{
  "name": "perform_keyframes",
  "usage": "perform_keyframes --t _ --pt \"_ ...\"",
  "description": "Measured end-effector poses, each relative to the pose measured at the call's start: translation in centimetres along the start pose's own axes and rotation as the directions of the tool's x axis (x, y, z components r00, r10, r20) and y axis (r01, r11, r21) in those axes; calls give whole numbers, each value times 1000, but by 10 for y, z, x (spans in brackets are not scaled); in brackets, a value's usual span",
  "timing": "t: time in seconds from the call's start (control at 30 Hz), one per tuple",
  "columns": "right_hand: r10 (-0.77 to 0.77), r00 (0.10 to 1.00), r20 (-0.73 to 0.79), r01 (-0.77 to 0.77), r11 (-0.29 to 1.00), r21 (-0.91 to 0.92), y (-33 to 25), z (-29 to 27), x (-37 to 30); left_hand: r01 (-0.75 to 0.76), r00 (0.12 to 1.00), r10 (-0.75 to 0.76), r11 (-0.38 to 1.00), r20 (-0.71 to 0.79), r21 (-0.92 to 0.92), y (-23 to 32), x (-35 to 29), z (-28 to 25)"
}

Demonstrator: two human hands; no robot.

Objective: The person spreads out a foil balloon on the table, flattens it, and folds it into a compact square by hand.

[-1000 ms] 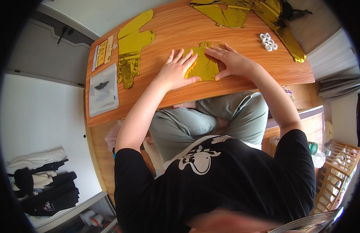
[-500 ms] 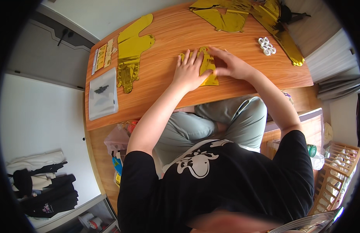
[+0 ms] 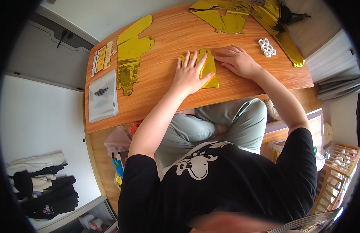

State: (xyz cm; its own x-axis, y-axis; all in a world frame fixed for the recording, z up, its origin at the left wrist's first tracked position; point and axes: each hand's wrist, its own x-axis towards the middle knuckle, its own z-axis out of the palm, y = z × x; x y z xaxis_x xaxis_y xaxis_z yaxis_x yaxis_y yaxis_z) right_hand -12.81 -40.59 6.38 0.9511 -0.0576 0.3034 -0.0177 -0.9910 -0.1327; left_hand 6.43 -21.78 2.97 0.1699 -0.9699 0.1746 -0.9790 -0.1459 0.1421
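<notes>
Gold foil piece (image 3: 209, 66) lies flat on wood table (image 3: 164, 44), upper ctr of frame. L hand (image 3: 191, 73) palm-down on it, fingers spread. R hand (image 3: 239, 63) just right, fingers close tog.; can't tell if tips touch foil. White rings (image 3: 267, 48) upper R; clear plastic pack (image 3: 102, 101) mid-L.

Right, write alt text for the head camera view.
A person's left hand lies spread on a small gold foil piece on a wooden table, the right hand at the foil's right edge. More gold foil, a clear plastic bag and small white rings lie farther out.
</notes>
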Motion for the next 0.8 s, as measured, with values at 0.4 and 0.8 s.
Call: perform_keyframes --t 0.4,0.8 --pt "-149 989 18 147 933 -330 11 -2 12 -9 1000 9 1000 -20 -1 -1 0 2" --pt "115 992 -52 -111 991 76 -8 0 14 -11 999 12 1000 -35 19 0 0 3"
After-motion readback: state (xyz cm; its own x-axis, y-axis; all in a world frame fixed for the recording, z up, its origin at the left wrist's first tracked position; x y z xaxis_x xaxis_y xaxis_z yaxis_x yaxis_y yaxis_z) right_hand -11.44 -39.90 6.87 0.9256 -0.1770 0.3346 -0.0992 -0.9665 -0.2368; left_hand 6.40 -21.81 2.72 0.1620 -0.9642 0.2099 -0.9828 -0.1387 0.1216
